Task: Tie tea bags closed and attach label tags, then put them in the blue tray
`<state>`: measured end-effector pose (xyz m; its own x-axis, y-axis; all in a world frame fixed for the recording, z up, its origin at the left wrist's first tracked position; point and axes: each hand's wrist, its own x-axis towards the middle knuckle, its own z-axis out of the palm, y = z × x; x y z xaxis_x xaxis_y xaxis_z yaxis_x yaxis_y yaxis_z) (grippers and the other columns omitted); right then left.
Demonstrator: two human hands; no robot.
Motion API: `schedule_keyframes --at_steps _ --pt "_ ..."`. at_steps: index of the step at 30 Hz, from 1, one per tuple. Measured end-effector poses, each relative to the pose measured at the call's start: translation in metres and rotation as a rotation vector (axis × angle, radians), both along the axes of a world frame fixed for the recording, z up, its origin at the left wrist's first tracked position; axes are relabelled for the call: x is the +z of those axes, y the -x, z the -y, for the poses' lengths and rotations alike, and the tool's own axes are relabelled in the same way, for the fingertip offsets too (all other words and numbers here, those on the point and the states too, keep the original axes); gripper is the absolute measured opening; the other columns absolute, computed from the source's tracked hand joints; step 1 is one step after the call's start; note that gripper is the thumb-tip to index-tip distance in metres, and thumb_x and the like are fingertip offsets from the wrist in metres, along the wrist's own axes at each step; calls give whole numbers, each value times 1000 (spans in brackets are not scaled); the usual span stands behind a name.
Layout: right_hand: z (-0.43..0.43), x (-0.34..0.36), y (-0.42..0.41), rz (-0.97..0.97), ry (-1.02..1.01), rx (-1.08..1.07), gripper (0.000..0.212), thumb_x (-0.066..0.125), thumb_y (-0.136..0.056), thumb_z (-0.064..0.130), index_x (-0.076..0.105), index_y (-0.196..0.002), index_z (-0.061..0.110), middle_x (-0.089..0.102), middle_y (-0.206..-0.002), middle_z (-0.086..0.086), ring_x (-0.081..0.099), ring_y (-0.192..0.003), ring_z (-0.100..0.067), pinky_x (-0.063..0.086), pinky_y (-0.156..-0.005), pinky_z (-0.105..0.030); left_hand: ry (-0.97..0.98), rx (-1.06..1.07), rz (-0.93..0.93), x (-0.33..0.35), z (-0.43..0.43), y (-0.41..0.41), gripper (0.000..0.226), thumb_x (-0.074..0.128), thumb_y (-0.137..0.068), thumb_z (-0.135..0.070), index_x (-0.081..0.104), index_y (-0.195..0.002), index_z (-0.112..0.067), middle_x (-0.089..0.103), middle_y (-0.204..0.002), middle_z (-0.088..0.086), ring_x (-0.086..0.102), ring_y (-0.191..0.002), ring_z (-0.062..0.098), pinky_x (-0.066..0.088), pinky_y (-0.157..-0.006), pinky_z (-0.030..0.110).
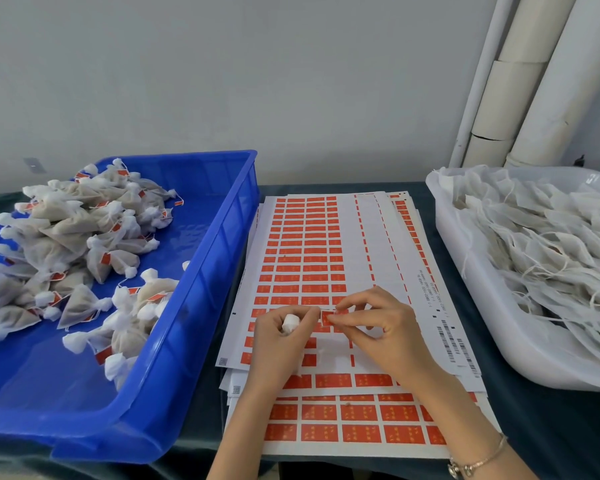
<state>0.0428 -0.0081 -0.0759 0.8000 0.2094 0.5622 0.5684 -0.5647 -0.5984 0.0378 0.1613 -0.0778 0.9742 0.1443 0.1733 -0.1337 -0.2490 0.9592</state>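
Head view: at the left, the blue tray (pixel 201 306) holds a heap of tied tea bags (pixel 84 244), white mesh pouches with knotted tops and small red tags, piled mostly in its far left part. At the right, a white tub (pixel 465 271) is filled with flat untied bags (pixel 541 237) and loose strings. Between the two containers, sheets of red labels (pixel 305 244) lie stacked on a dark cloth-covered table (pixel 534 410). Above the near part of the sheets, the left hand (pixel 281 330) is curled around a tea bag (pixel 290 322), only its white knotted top showing. The right hand (pixel 381 327) pinches a red label tag (pixel 328 318) between thumb and forefinger, just beside the left hand. A thin bracelet (pixel 478 462) circles the right wrist. Behind stand a plain grey wall (pixel 257 81) and white pipes (pixel 534 81) at the far right.
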Motion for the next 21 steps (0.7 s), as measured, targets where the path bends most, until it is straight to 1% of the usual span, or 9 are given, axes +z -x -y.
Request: schedule_keyframes --at_steps 5,7,9,12,14,16,18,19,21 --pt "0 -2 -2 -30 0 -1 20 69 -77 29 76 -95 31 67 -101 12 58 -94 -2 48 -81 -10 -3 -15 16 1 0 0 20 69 -85 -26 69 -70 -39 68 -74 -27 63 -79 -8 43 -60 0" --pt "1 -4 -4 -58 19 -7 20 72 -79 24 75 -97 33 66 -105 13 58 -98 -1 48 -81 -10 -9 -24 23 0 0 0 19 69 -86 -26 69 -72 -39 68 -76 -28 63 -80 -8 43 -62 0" --pt "2 -8 -5 -97 52 -16 25 75 -80 16 75 -97 34 64 -110 15 56 -102 1 46 -84 -10 -17 -33 26 0 0 0 15 68 -86 -27 69 -76 -38 69 -79 -28 63 -83 -7 44 -64 0" --pt "2 -8 -4 -115 40 -31 23 70 -84 13 74 -90 35 61 -110 20 56 -104 3 47 -85 -11 -24 -49 33 -1 -1 0 11 68 -86 -29 69 -80 -37 69 -81 -27 63 -84 -8 44 -67 0" --pt "0 -5 -3 -103 -38 -42 22 64 -85 18 67 -87 40 61 -105 25 58 -99 2 48 -79 -9 -35 -72 41 -2 -1 0 10 69 -85 -28 70 -80 -36 69 -81 -26 62 -85 -7 43 -67 0" --pt "-3 -1 -2 -114 -104 -48 20 60 -85 29 58 -94 46 59 -102 31 59 -95 2 48 -74 -6 -34 -96 54 -1 0 1 13 69 -85 -28 70 -77 -37 70 -79 -23 64 -84 -4 44 -66 1" --pt "-4 0 -1 -142 -102 -31 23 64 -85 37 55 -103 48 58 -101 34 58 -95 3 46 -76 -3 -36 -130 76 0 0 3 19 69 -85 -26 71 -74 -41 71 -78 -20 65 -82 -2 45 -67 3" --pt "-4 0 -1 -145 -75 -19 24 67 -85 37 56 -103 48 57 -99 35 58 -95 4 45 -77 -3 -42 -150 87 0 0 3 23 68 -86 -25 71 -74 -44 71 -78 -19 65 -82 -1 46 -68 4" --pt "-3 -2 -2 -132 -19 -10 22 70 -84 32 61 -97 46 55 -92 37 58 -94 4 43 -76 -2 -59 -170 100 2 0 3 26 69 -85 -25 71 -76 -49 71 -79 -19 65 -82 -1 46 -70 5"
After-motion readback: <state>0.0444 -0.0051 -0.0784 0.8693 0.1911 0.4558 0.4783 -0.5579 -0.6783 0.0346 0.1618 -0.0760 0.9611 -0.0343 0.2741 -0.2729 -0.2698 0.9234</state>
